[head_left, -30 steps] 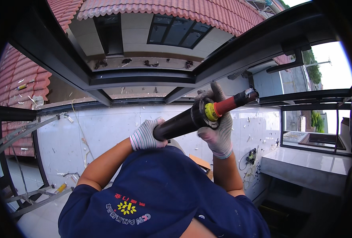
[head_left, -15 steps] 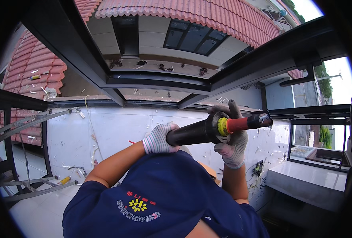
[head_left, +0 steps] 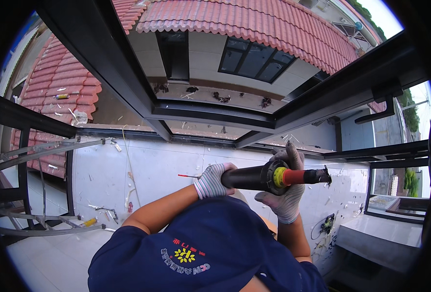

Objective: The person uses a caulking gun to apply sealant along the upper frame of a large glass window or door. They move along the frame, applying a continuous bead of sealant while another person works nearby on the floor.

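A caulking gun with a black barrel (head_left: 247, 178) lies nearly level in front of my chest, its nozzle end to the right. Beyond the front collar come a yellow ring and a red nozzle with a dark, smeared tip. My left hand (head_left: 212, 181), in a striped white knit glove, is wrapped round the barrel's rear end. A thin red rod (head_left: 188, 175) sticks out to the left beside it. Under and behind the front collar, my right hand (head_left: 287, 199) supports the gun in a soiled glove, with fingers pointing upward past it. The gun's trigger is not visible.
Black window frames (head_left: 215, 108) cross ahead, with a handle (head_left: 371, 116) at right. A metal ladder (head_left: 45, 155) stands left. Scraps and a yellow tube (head_left: 88, 222) lie on the pale floor (head_left: 152, 155). A pale ledge (head_left: 380, 236) and a cabled dark tool (head_left: 327, 224) are at right.
The whole scene has shifted right and slightly down in the picture. More of the red rod shows beside my left hand. Both hands remain on the caulking gun.
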